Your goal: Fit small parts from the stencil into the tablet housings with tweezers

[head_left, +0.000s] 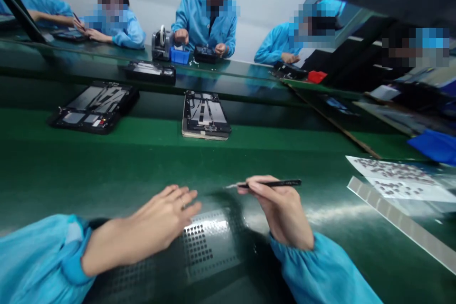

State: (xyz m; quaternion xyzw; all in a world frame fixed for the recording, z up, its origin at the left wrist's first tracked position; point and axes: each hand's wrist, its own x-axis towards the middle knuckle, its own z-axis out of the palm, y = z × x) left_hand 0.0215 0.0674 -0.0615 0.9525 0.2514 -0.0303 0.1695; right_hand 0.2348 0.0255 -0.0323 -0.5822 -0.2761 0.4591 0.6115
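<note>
My right hand [276, 199] pinches a pair of black tweezers [281, 183], their pale tips pointing left above the green bench. My left hand [160, 218] hovers palm down with its fingers stretched out, a ring on one of them, and holds nothing. Below and between the hands lies a clear sheet [228, 237] bearing rows of small dark squares [197, 242]. A second patch of such squares shows faintly under my left forearm. Whether the tweezers grip anything is too small to tell.
Two opened tablet-like devices, one at left [96, 104] and one at centre [206, 113], rest beyond my hands. At right are a white sheet with many dark bits [399, 175], a pale strip [402, 223] and a blue bag [432, 146]. Several co-workers in blue sit across the bench.
</note>
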